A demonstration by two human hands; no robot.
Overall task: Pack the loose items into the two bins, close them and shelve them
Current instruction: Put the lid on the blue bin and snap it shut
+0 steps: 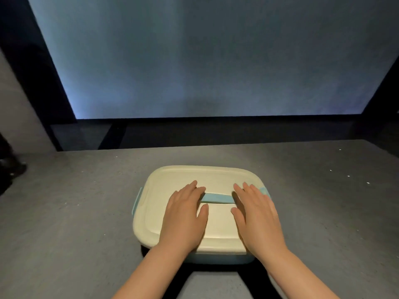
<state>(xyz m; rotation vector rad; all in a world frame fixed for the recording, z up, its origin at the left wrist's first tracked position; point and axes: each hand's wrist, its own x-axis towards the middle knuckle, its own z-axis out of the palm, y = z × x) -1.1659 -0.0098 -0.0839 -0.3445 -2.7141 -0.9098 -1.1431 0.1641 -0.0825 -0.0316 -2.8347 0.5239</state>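
On the grey table (64,212): one bin (216,258), pale blue, cream lid (194,175) on, blue handle (217,197); left hand (185,214) and right hand (257,214) pressed flat, fingers straight, gripping nothing.

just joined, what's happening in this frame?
A person has both hands flat on the cream lid of a pale blue bin that sits on a grey surface. The left hand and right hand rest on either side of the lid's blue handle, fingers straight, apparently pressing the lid down. Blue side latches show at the edges; whether they are fastened is unclear. Only one bin is in view.
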